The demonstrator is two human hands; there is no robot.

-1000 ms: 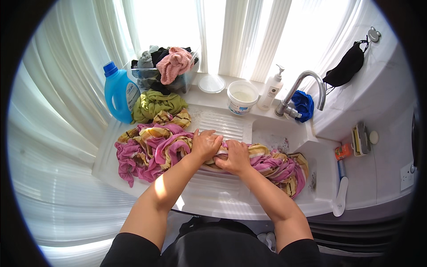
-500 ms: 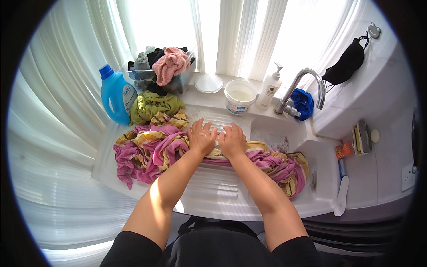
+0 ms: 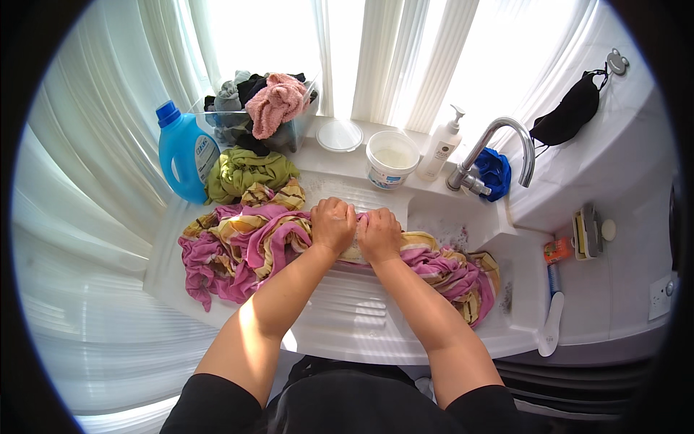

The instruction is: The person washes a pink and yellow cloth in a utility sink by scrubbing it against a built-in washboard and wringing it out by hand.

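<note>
A long, wet pink and yellow patterned cloth (image 3: 264, 242) lies bunched across the ridged washboard (image 3: 354, 300) of a white laundry sink. My left hand (image 3: 334, 226) is closed on its middle stretch, the fingers curled over. Right beside it, my right hand (image 3: 379, 235) grips the same cloth, knuckles up. A little suds shows between the two hands. The cloth's left part is heaped on the board, while its right end hangs into the basin (image 3: 441, 206), where foam and water show. A green cloth (image 3: 249, 173) sits crumpled behind the left heap.
Along the back stand a blue detergent bottle (image 3: 184, 155), a clear bin of clothes (image 3: 293, 137), a white lid (image 3: 340, 135), a white tub (image 3: 390, 159), a pump bottle (image 3: 439, 148) and a faucet (image 3: 499, 137). At right are a blue cloth (image 3: 495, 173) and a white-handled brush (image 3: 551, 322).
My fingers, spread out before, are now curled in and closed on the cloth. Both hands stay near the same spot on the board. The view has shifted slightly.
</note>
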